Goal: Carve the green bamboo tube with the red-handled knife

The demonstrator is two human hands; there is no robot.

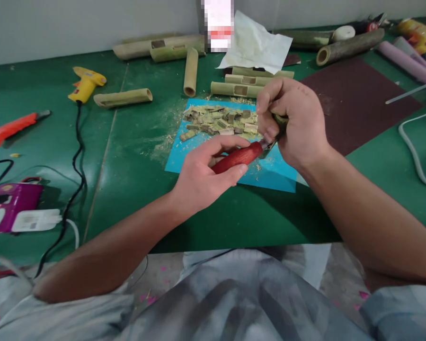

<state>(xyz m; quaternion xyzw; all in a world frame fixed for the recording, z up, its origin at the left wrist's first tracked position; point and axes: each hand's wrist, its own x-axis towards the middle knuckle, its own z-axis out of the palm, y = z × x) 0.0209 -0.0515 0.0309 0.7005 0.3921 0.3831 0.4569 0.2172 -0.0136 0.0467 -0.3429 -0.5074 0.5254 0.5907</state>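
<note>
My left hand [202, 177] is closed round the red handle [238, 158] of a small bladed tool. Its metal blade [270, 144] points up and right, partly hidden by my other hand. Curled fingers of my right hand [298, 123] grip a small dark green bamboo piece [281, 122], right against the blade. Below both hands lies a blue sheet [270, 181], with a heap of small bamboo chips [222, 121] and fine shavings on it.
Bamboo tubes with cut notches [239, 89] lie behind the sheet. On the left are a yellow glue gun [87, 84], its black cord, an orange utility knife [16, 128] and a purple box [21, 203]. A brown sheet [358, 104] and a pale cable [417, 156] lie right.
</note>
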